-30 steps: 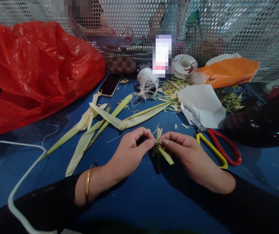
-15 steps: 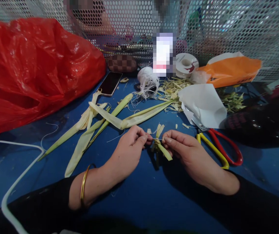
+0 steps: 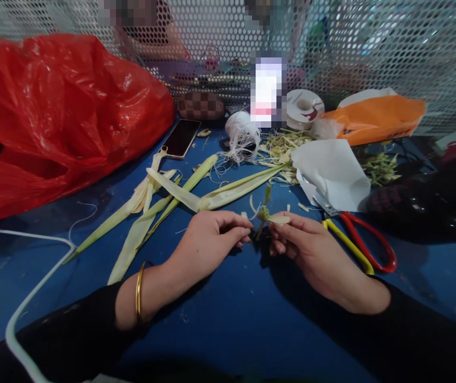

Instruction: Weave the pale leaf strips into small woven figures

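My right hand (image 3: pixel 311 250) pinches a small folded piece of pale green palm leaf (image 3: pixel 270 214) just above the blue table (image 3: pixel 228 319). Its thin strips stick up from between my fingertips. My left hand (image 3: pixel 207 244) is curled beside it, fingers closed on a fine white thread that runs to the leaf piece. A gold bangle (image 3: pixel 140 290) circles my left wrist. Long palm leaf strips (image 3: pixel 172 199) lie just beyond my hands.
Red- and yellow-handled scissors (image 3: pixel 357 239) lie right of my right hand under a white paper (image 3: pixel 331 170). A big red plastic bag (image 3: pixel 52 111), a phone (image 3: pixel 182 137), a bundle of white thread (image 3: pixel 241 133), a tape spool (image 3: pixel 303 106), an orange bag (image 3: pixel 375 117) and leaf scraps (image 3: pixel 283 146) sit behind. A white cable (image 3: pixel 36 287) crosses the left. People sit behind the mesh screen.
My right hand has turned the leaf piece upward and raised it slightly. My left hand has drawn a little away, staying closed on the thread.
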A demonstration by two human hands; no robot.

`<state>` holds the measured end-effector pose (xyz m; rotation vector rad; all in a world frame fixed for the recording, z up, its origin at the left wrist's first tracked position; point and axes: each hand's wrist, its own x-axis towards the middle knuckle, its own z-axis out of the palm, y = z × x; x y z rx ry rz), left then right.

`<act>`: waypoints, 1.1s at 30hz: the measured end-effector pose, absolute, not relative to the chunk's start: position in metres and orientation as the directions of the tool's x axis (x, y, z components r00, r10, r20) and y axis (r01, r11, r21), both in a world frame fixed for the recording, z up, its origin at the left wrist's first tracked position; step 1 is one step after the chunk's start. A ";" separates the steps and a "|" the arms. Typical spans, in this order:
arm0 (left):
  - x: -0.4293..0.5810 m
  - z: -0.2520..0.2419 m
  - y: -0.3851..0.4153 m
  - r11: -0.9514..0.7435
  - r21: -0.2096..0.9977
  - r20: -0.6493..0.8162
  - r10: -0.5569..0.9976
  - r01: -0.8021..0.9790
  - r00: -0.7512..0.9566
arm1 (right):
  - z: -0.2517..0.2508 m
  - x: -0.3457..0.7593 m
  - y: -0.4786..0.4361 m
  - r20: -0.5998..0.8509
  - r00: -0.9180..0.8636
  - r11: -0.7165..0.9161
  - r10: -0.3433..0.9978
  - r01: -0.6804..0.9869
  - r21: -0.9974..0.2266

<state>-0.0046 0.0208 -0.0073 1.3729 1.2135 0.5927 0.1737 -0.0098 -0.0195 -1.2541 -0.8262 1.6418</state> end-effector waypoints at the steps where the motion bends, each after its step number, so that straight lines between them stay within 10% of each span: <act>1: -0.006 -0.007 0.022 0.127 0.919 -0.267 0.897 0.374 0.352 | -0.020 0.174 -0.010 -0.380 -0.096 -0.392 0.920 -0.250 -0.886; 14: -0.003 -0.015 0.021 0.012 0.887 -0.134 0.963 0.462 0.233 | -0.020 0.173 -0.011 -0.338 -0.122 -0.357 0.933 -0.198 -0.913; 22: -0.008 -0.014 0.024 -0.521 0.689 0.256 0.826 0.505 0.503 | -0.011 0.176 -0.012 -0.380 -0.249 -0.441 0.891 -0.274 -0.855; 33: -0.005 -0.010 0.022 -0.185 0.939 0.019 0.871 0.291 0.491 | -0.004 0.177 -0.012 -0.360 -0.241 -0.411 0.901 -0.212 -0.887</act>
